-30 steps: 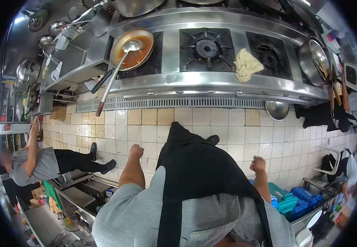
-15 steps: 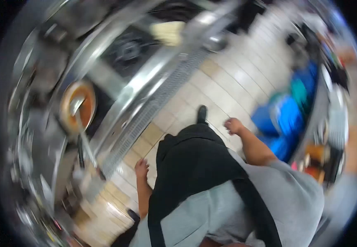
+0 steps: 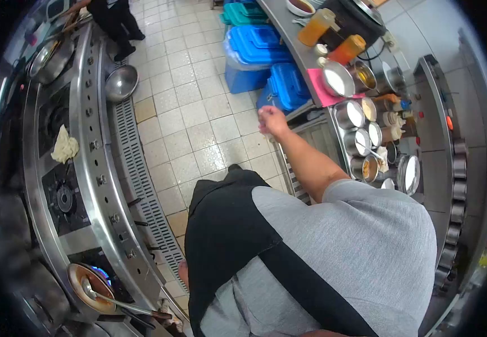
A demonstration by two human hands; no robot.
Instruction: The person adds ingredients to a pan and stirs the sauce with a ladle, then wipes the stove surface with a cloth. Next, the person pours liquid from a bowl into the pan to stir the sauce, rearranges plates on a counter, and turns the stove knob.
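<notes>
My right hand (image 3: 272,121) hangs in front of my right side, over the floor and near a blue lidded bin (image 3: 288,87). Its fingers are loosely curled and a little apart, with nothing seen between them. Only a small part of my left hand (image 3: 183,273) shows past the black apron (image 3: 226,224), by the floor grate; its fingers are hidden. On the stove (image 3: 100,185) at the lower left, a pan (image 3: 77,279) of brown-orange sauce sits beside a blue flame. A long-handled ladle (image 3: 117,303) rests in it.
Right of me, a counter (image 3: 282,22) bears metal pots (image 3: 349,114) and squeeze bottles (image 3: 347,49). A metal bowl (image 3: 122,83) hangs over the grate (image 3: 142,163). A cloth (image 3: 64,146) lies on the stove. A person in black trousers (image 3: 111,22) stands at the upper left.
The view has turned right, so the stove now runs down the left side and the counter of pots has come into view. My left hand has become mostly hidden behind my body.
</notes>
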